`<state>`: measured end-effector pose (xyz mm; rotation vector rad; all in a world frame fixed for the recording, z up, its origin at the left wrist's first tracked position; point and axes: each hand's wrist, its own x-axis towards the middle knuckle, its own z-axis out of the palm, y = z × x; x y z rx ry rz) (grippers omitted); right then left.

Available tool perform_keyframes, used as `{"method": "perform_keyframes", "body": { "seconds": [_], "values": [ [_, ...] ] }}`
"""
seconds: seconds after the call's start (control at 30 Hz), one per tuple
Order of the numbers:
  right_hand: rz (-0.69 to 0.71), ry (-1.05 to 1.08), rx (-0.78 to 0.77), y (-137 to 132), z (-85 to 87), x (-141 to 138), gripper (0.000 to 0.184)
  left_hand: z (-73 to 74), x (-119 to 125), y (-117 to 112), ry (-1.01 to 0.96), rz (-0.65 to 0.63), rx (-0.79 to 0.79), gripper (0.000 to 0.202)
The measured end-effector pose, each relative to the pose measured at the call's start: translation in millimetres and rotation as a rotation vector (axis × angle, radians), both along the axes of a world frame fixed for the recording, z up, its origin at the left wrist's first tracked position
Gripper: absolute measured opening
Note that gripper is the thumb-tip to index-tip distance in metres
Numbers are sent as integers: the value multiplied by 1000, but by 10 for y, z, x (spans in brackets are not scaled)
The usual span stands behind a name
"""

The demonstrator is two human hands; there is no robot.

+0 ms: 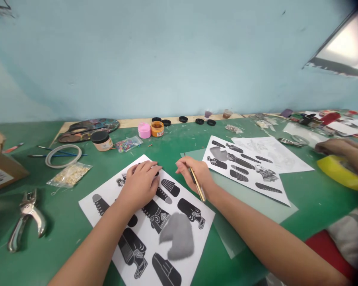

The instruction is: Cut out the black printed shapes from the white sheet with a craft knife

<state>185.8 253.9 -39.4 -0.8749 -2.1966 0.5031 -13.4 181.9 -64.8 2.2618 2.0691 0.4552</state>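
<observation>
Green tabletop bears a printed sheet beneath left hand, beside right hand.

printed sheet partly hidden under the left hand, nearest corner cut off by the bottom edge, right hand covering part of the gold pen, box cropped at left, jar label too small to read

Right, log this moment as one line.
left hand: on printed sheet | right hand: holding gold pen-like tool | left side: pliers
</observation>
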Motion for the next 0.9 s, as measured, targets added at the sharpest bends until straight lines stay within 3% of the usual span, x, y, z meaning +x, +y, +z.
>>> {"method": "perform_keyframes", "body": {
  "seconds": [0.07, 0.13, 0.2, 0.3, 0.37, 0.47, 0.77, 0.9],
  "values": [
    [-145, -2, 160, 76, 10, 41, 22, 18, 4, -7, -7, 2, -12, 36],
    [-293, -66, 227, 170, 23, 103, 21, 39, 10, -15, -13, 7, -25, 37],
    [-386, -254, 148, 266, 35, 178, 21, 57, 18, -20, -18, 9, -36, 37],
    [-504, -576, -120, 395, 58, 298, 32, 72, 23, -19, -27, 3, -42, 37],
    [-596, -668, -292, 471, 83, 379, 40, 71, 22, -11, -31, 3, -37, 37],
    [-708, -671, -418, 601, 122, 520, 43, 59, 15, 5, -34, 7, -32, 37],
    [-1130, -616, -524, 891, 150, 1087, 58, 49, -19, 2, -29, -16, -8, 38],
    [-1151, -616, -554, 836, 121, 1322, 56, 49, -33, 13, -46, -23, -4, 38]
  ]
}}
